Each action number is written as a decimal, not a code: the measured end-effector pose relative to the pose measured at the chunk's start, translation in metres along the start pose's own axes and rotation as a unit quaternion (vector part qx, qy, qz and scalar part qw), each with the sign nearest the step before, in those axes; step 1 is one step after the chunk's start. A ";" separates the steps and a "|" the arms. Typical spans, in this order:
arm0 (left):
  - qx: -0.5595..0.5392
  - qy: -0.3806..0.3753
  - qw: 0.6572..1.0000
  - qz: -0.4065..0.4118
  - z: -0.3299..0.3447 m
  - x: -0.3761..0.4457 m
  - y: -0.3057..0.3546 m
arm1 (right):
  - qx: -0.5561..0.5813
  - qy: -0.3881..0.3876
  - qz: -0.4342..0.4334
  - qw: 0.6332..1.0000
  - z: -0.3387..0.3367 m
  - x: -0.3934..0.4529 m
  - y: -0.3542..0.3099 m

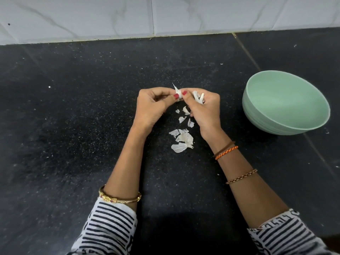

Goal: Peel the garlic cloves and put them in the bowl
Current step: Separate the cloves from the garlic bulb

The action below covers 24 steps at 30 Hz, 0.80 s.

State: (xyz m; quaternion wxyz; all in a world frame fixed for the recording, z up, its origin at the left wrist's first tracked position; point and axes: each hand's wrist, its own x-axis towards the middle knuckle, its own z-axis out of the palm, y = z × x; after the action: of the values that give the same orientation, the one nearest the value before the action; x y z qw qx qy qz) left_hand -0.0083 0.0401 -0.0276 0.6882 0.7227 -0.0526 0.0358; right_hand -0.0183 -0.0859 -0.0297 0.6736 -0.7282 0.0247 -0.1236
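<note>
My left hand (pixel 152 105) and my right hand (pixel 206 109) meet above the black counter, both pinching one small white garlic clove (pixel 178 92) between thumbs and fingertips. A thin point of skin sticks up from the clove. My right hand also holds more white garlic pieces (pixel 199 97) tucked against its fingers. The pale green bowl (pixel 263 115) stands to the right of my right hand, tilted in view, and its visible inside looks bare.
Several torn white garlic skins (pixel 181 139) lie on the black speckled counter (pixel 73 116) just below my hands. A white marble-tiled wall (pixel 128 17) closes off the back.
</note>
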 end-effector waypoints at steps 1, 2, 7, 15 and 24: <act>0.003 0.005 1.000 -0.006 0.000 0.000 0.000 | 0.006 -0.002 0.000 1.000 0.000 0.000 0.001; 0.004 0.009 1.000 -0.013 0.000 0.000 0.001 | 0.015 -0.005 -0.001 1.000 0.000 0.000 0.001; -0.027 -0.005 0.998 -0.064 -0.001 0.000 0.003 | 0.052 -0.031 -0.025 0.998 0.000 -0.001 0.000; -0.060 -0.028 0.996 -0.066 -0.001 0.000 0.006 | 0.064 -0.070 -0.019 0.995 -0.001 0.000 0.001; -0.086 0.007 0.994 -0.064 0.003 -0.001 0.008 | 0.065 -0.098 -0.024 0.993 0.001 0.000 0.006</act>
State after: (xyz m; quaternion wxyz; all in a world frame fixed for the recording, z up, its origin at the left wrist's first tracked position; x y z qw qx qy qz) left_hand -0.0106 0.0367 -0.0196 0.7494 0.6621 -0.0043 -0.0075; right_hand -0.0171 -0.0852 -0.0355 0.7156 -0.6919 -0.0664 -0.0693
